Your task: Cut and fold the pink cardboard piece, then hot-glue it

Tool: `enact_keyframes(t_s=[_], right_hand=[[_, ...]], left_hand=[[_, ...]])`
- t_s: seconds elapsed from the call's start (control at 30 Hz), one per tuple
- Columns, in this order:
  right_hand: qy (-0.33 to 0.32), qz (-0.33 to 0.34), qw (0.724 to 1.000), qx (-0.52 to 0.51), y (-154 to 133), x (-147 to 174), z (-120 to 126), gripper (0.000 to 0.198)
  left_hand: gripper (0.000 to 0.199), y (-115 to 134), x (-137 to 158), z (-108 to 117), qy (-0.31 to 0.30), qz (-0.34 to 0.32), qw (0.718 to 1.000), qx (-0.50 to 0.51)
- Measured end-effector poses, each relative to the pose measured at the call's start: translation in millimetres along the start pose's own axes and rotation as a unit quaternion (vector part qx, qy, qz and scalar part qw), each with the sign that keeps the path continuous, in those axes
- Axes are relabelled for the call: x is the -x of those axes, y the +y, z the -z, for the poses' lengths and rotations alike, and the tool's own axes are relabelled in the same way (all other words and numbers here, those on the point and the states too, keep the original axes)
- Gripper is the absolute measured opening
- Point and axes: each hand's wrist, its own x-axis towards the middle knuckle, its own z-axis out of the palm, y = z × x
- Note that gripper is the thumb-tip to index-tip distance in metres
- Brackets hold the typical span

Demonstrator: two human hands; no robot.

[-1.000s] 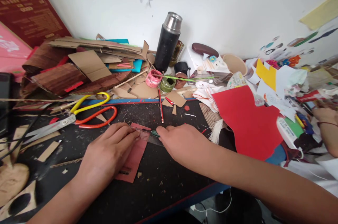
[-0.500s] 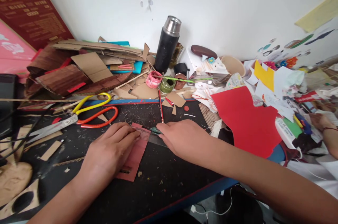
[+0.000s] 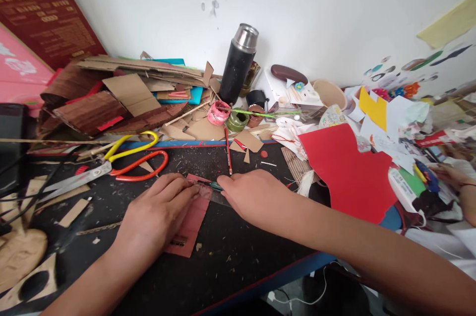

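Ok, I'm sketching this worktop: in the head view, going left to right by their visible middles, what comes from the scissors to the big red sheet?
Scissors → left hand → pink piece → green-handled tool → right hand → red sheet.

Three small jars (image 3: 218, 113), one flask (image 3: 236, 70), one pair scissors (image 3: 97, 171), one pink strip (image 3: 194, 223).

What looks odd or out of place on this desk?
The big metal scissors look mismatched: one handle is yellow, the other red. Tan cardboard scraps litter the black tabletop, and the flat pink rectangular piece under the left hand bears a dark mark near its lower edge.
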Motion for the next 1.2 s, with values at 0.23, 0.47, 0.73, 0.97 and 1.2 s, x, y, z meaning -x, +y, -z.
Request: enact_keyframes(t_s=[0.23,0.47,0.73,0.97,1.2], right_hand=[[-0.015,0.023,0.999,0.024,-6,-7,0,0.018],[-0.005,0.038,0.998,0.044,-9,-7,0,0.026],[0.019,0.045,0.998,0.05,-9,-4,2,0.021],[-0.019,0.037,0.998,0.046,-8,-4,4,0.023],[-0.03,0.028,0.998,0.053,-9,4,4,0.027]], left_hand=[[0.034,0,1,1,-0.002,0.007,1.0,0.006],[0.041,0,0,4,0.001,-0.008,1.0,-0.009],[0.035,-1,2,1,-0.009,0.011,1.0,0.005],[0.04,-3,5,-1,-0.025,0.009,1.0,-0.001],[0.038,-4,5,-2,-0.011,0.012,1.0,0.013]])
